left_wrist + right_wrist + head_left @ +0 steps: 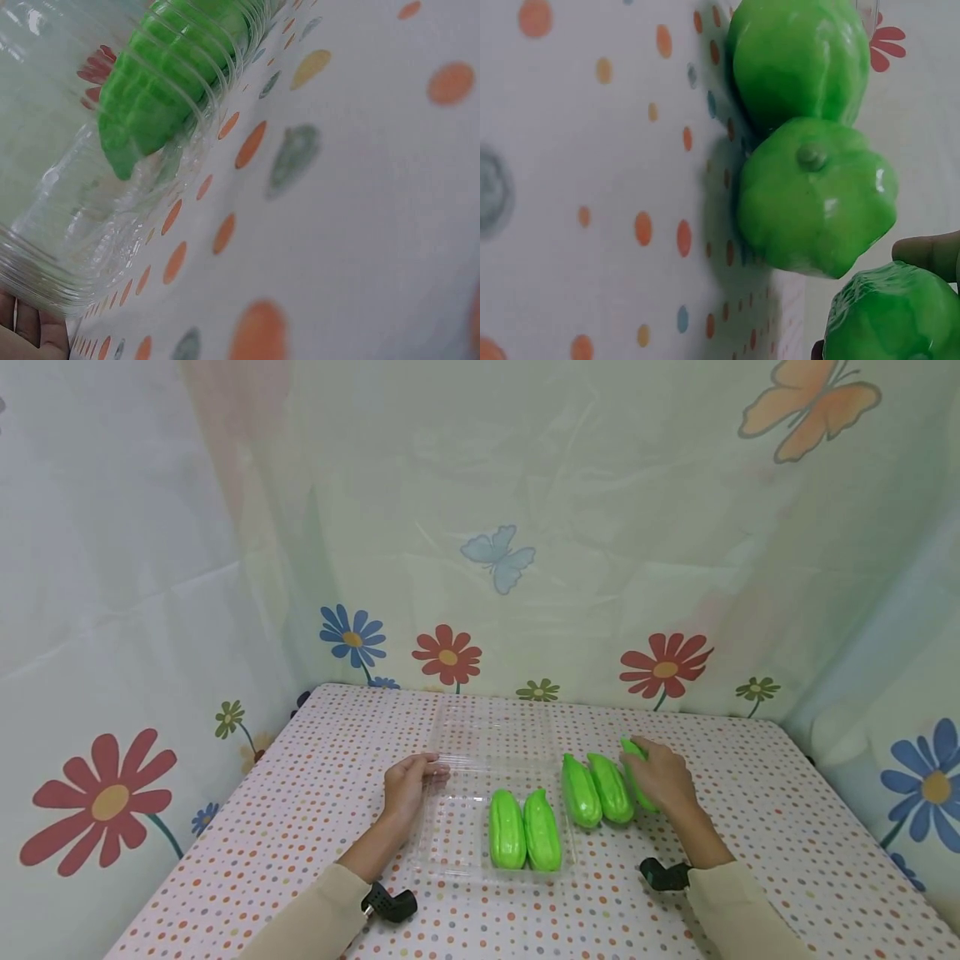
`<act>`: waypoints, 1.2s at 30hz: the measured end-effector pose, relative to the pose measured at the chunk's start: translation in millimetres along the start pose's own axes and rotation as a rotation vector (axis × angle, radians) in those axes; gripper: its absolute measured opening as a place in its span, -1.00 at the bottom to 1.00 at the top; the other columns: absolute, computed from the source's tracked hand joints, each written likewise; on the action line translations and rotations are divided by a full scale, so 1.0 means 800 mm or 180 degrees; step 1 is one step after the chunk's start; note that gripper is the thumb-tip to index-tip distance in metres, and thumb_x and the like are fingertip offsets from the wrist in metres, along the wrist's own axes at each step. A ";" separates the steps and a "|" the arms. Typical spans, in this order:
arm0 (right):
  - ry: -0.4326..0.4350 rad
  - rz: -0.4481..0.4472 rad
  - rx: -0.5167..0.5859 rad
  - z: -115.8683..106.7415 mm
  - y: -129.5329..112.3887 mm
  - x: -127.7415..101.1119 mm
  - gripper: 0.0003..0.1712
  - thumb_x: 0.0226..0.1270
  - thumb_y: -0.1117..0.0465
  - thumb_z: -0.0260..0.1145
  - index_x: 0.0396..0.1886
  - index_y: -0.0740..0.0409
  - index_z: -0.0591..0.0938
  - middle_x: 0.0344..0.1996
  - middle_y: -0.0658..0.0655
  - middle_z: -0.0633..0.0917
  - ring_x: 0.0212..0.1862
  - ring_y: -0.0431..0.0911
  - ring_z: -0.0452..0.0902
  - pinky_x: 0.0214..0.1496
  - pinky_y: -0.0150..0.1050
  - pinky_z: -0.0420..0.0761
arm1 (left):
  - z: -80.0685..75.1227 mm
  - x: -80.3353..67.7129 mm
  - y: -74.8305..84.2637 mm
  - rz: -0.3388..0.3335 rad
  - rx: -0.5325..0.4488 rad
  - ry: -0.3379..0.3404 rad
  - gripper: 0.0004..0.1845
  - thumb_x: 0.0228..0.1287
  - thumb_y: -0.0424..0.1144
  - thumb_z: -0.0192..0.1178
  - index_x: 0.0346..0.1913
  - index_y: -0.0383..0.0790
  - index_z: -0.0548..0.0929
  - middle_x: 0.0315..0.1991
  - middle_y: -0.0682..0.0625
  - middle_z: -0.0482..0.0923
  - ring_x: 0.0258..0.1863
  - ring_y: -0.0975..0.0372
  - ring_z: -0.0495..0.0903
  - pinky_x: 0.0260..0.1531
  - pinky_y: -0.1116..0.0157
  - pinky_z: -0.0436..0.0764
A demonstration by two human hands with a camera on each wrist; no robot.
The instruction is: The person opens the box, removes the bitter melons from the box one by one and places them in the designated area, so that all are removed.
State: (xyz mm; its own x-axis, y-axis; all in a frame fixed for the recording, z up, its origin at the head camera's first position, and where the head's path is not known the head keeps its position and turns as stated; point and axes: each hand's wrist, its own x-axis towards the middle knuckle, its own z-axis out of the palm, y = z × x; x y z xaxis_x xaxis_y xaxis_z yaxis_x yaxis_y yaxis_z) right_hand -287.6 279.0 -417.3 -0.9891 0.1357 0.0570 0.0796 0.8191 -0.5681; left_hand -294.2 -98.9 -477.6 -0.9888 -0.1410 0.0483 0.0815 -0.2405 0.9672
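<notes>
A clear plastic tray (pixel 459 852) lies on the dotted tablecloth with two green toy gourds (pixel 524 831) side by side in its right part. My left hand (pixel 408 779) grips the tray's far left rim (pixel 45 277); through the wall a gourd (pixel 161 90) shows. Right of the tray two more gourds (pixel 596 788) lie on the cloth, close up as the two gourds (pixel 806 127) in the right wrist view. My right hand (pixel 660 774) curls over a fifth gourd (pixel 633 748) next to them, and that gourd (pixel 892 315) sits under my fingers.
The table (pixel 300 827) is covered in a polka-dot cloth and boxed in by flowered curtain walls at the back and both sides. The tray's open clear lid (pixel 495 735) lies flat behind it. Bare cloth lies to the left and far right.
</notes>
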 end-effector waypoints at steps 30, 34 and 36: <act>-0.0204 0.0229 -0.0122 0.019 0.018 0.003 -0.15 0.54 -0.14 0.01 0.44 0.54 0.25 0.35 0.62 0.33 0.31 0.52 0.30 0.20 0.40 0.49 | 0.000 0.000 0.002 -0.0052 0.0040 -0.0011 -0.64 0.43 -0.41 -0.08 0.10 -0.61 0.53 -0.24 -0.21 0.76 -0.15 -0.02 0.77 -0.11 0.26 0.78; -0.0200 0.0197 -0.0106 0.019 0.020 0.003 -0.14 0.54 -0.15 0.00 0.43 0.54 0.27 0.35 0.62 0.34 0.31 0.52 0.31 0.20 0.40 0.49 | 0.001 -0.001 0.003 -0.0055 0.0050 -0.0011 -0.64 0.42 -0.40 -0.08 0.10 -0.60 0.54 -0.24 -0.20 0.76 -0.13 -0.04 0.76 -0.11 0.26 0.78; -0.0190 0.0204 -0.0096 0.019 0.020 0.003 -0.13 0.54 -0.17 0.00 0.43 0.54 0.27 0.34 0.62 0.35 0.31 0.52 0.30 0.21 0.40 0.48 | 0.001 -0.001 0.003 -0.0047 0.0051 -0.0003 -0.64 0.43 -0.40 -0.08 0.09 -0.60 0.54 -0.25 -0.19 0.76 -0.14 -0.03 0.77 -0.12 0.27 0.78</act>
State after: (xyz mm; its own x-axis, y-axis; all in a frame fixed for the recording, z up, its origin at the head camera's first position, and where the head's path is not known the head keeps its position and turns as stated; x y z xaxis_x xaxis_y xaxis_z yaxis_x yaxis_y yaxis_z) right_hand -290.4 283.7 -438.6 -0.9874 0.1557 -0.0280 0.1457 0.8263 -0.5440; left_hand -293.1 -98.8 -474.9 -0.9901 -0.1365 0.0341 0.0648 -0.2271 0.9717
